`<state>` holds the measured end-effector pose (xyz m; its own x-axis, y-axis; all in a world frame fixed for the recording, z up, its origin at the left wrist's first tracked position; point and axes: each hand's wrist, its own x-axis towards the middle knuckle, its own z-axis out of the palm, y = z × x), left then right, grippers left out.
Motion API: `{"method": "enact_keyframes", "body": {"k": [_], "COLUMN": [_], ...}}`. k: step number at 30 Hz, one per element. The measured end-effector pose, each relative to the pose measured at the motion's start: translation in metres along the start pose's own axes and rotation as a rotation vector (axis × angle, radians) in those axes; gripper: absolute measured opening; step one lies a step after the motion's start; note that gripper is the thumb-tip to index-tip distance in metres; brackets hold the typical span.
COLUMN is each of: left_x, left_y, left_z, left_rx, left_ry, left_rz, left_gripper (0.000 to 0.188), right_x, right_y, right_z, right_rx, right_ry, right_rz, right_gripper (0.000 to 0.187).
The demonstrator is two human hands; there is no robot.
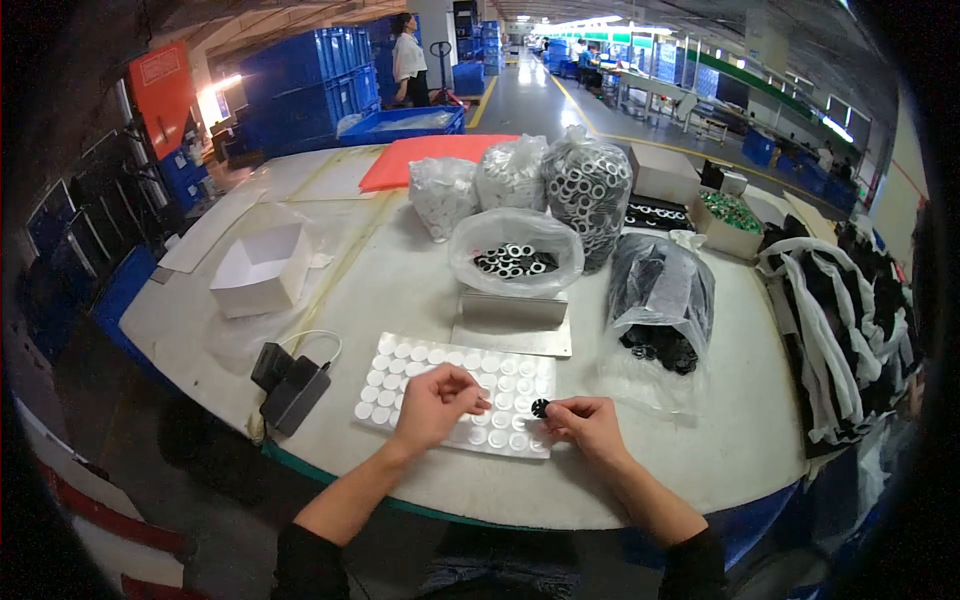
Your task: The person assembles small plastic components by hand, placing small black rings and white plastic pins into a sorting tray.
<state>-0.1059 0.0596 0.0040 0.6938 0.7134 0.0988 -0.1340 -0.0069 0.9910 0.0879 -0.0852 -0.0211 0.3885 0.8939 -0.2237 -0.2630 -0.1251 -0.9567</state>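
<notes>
A white tray (373, 424) with rows of round white pieces lies in front of me on the table. My right hand (592, 428) is at its right edge, pinching a small black disc (540, 408) between thumb and fingertips. Over the middle of the tray is my left hand (436, 404), its fingertips pressed together; whatever they may hold is too small to make out. Just beyond the tray, a clear plastic bag (468, 262) stands open with black-and-white rings inside. To the right, another open bag (655, 300) has black discs at its mouth.
A metal stand (512, 322) sits behind the tray. At left are a black device (294, 392) with a cable and a white box (262, 272). Filled bags (588, 195) and a box of green parts (728, 225) stand farther back. Black-and-white material (825, 340) heaps at right.
</notes>
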Motion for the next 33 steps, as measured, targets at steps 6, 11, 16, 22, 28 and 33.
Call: {"method": "enact_keyframes", "body": {"k": [6,11,16,22,28,33], "left_x": [0.003,0.014,0.011,0.010,0.006,0.004], "left_y": [-0.009,-0.036,-0.026,-0.031,-0.037,-0.030], "left_z": [0.044,0.050,0.053,0.056,0.050,0.049], "left_rx": [0.113,0.193,0.211,-0.009,0.030,-0.054], "left_ry": [-0.071,-0.066,-0.089,-0.069,-0.134,-0.161], "left_rz": [0.060,0.230,0.011,-0.021,-0.057,-0.109], "left_gripper": [0.011,0.010,0.010,0.010,0.011,0.011], "right_x": [0.004,0.004,0.003,0.001,-0.007,-0.009], "right_y": [0.007,0.013,0.016,0.017,0.017,0.011], "right_z": [-0.001,-0.003,-0.002,-0.004,-0.001,-0.001], "right_rx": [0.062,0.063,0.082,-0.041,-0.240,-0.139], "right_ry": [0.012,0.004,-0.005,-0.003,0.039,-0.001], "right_rz": [-0.043,-0.133,-0.136,-0.194,-0.263,-0.215], "right_gripper": [0.022,0.021,0.022,0.020,0.017,0.015]}}
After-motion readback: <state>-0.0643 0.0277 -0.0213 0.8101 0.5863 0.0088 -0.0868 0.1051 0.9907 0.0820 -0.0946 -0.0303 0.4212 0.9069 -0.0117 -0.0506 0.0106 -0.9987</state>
